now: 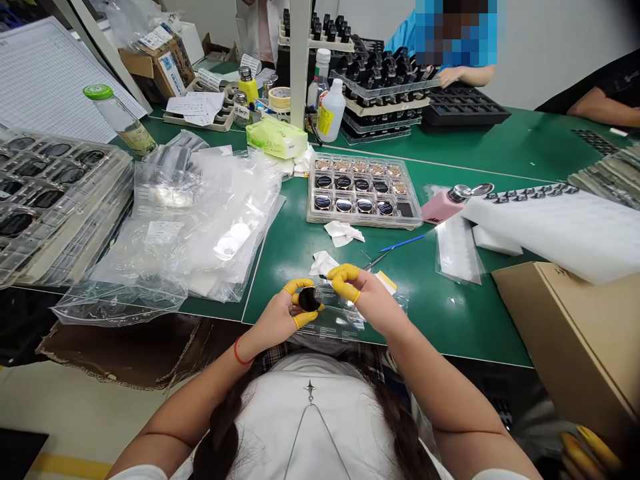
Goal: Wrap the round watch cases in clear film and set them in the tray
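Note:
My left hand holds a round black disc by its edge, with yellow finger cots on the thumb and fingers. My right hand, also in yellow cots, pinches close beside the disc, and a thin dark tip pokes out towards it. That tip looks like a small pointed tool, mostly hidden by the fingers. Under both hands lies a clear plastic sheet. A crumpled white tissue sits just past the fingertips, and steel tweezers lie near my right hand.
A clear tray of round watch-like parts stands ahead on the green mat. Plastic bags and stacked trays fill the left. A cardboard box and white foam sit right. A co-worker's hand rests far ahead.

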Available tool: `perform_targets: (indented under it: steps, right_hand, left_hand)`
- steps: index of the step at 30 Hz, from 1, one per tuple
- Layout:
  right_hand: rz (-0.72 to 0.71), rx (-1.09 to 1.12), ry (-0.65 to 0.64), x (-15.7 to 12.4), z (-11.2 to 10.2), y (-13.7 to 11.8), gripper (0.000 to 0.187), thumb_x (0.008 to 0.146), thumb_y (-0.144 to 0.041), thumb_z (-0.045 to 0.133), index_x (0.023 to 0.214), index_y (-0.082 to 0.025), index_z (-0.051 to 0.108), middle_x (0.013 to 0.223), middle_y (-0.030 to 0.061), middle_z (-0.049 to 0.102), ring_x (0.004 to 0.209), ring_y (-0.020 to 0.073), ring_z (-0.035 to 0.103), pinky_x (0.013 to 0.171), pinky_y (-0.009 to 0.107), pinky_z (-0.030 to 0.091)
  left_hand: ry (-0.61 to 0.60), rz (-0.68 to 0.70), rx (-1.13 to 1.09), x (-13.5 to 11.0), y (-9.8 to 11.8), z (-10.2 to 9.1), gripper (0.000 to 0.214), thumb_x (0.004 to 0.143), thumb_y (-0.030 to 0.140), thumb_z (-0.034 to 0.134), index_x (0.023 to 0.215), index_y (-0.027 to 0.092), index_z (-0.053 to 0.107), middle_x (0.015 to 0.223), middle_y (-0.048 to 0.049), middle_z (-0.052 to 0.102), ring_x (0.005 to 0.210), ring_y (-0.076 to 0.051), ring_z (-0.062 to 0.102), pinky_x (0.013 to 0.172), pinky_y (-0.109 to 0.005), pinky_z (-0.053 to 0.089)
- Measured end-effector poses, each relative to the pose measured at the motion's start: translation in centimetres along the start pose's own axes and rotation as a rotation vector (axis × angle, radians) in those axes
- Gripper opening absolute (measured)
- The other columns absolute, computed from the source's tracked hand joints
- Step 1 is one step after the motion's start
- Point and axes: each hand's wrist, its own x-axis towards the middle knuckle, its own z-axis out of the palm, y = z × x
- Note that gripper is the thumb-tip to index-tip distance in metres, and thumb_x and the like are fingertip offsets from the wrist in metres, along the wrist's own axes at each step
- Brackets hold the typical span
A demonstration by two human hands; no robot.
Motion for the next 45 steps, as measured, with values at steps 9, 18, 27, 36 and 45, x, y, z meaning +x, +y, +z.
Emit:
perform_targets:
  steps: [9, 18, 27, 36, 45]
  right_hand:
    - [0.066, -0.034, -0.095, -0.2, 1.0, 0.6, 0.012, 0.076, -0.031, 0.06, 0.073, -0.019, 0.059, 0.087, 0.0012, 0.062, 0.084, 0.0162, 0.056, 0.081, 0.032, 0.043]
    - [0.032, -0.078, -0.035, -0.5, 1.4, 0.7, 0.012, 0.076, -0.031, 0.058, 0.072, -0.019, 0.057, 0.081, 0.0005, 0.061, 0.08, 0.0158, 0.056, 0.078, 0.031, 0.044]
    - [0.003, -0.161, -0.007, -0.6, 1.6, 0.5, 0.01, 0.077, -0.027, 0.057, 0.071, -0.019, 0.057, 0.081, 0.0007, 0.062, 0.08, 0.0162, 0.057, 0.076, 0.031, 0.044]
    - [-0.037, -0.231, 0.026, -0.7, 1.7, 0.4, 0.008, 0.077, -0.025, 0.055, 0.071, -0.02, 0.057, 0.082, 0.0016, 0.064, 0.083, 0.0177, 0.057, 0.078, 0.034, 0.044]
    - [-0.069, -0.309, 0.031, -0.9, 1.8, 0.8, 0.008, 0.079, -0.026, 0.054, 0.074, -0.02, 0.058, 0.086, 0.0027, 0.064, 0.085, 0.0186, 0.057, 0.078, 0.034, 0.044]
  left_hand:
    - [-0.086, 0.012, -0.001, -0.1, 0.6, 0.4, 0.047, 0.072, 0.025, 0.072, 0.113, 0.019, 0.049, 0.099, -0.0058, 0.068, 0.09, -0.019, 0.067, 0.085, -0.033, 0.051]
    - [-0.054, 0.01, 0.016, 0.1, 0.1, 0.4, 0.049, 0.072, 0.025, 0.072, 0.115, 0.02, 0.049, 0.095, -0.0049, 0.069, 0.086, -0.019, 0.067, 0.08, -0.031, 0.051]
    - [-0.045, 0.015, 0.028, 0.1, -0.3, 0.5, 0.05, 0.072, 0.026, 0.072, 0.115, 0.02, 0.049, 0.1, -0.0067, 0.068, 0.086, -0.019, 0.067, 0.08, -0.032, 0.052]
    - [-0.062, 0.01, 0.002, 0.0, 0.1, 0.5, 0.047, 0.073, 0.024, 0.072, 0.114, 0.02, 0.049, 0.096, -0.0044, 0.069, 0.087, -0.018, 0.067, 0.082, -0.031, 0.051]
    - [-0.078, -0.001, -0.051, 0.1, 0.0, 0.6, 0.047, 0.072, 0.022, 0.072, 0.112, 0.02, 0.049, 0.099, -0.0047, 0.068, 0.09, -0.018, 0.067, 0.085, -0.033, 0.051]
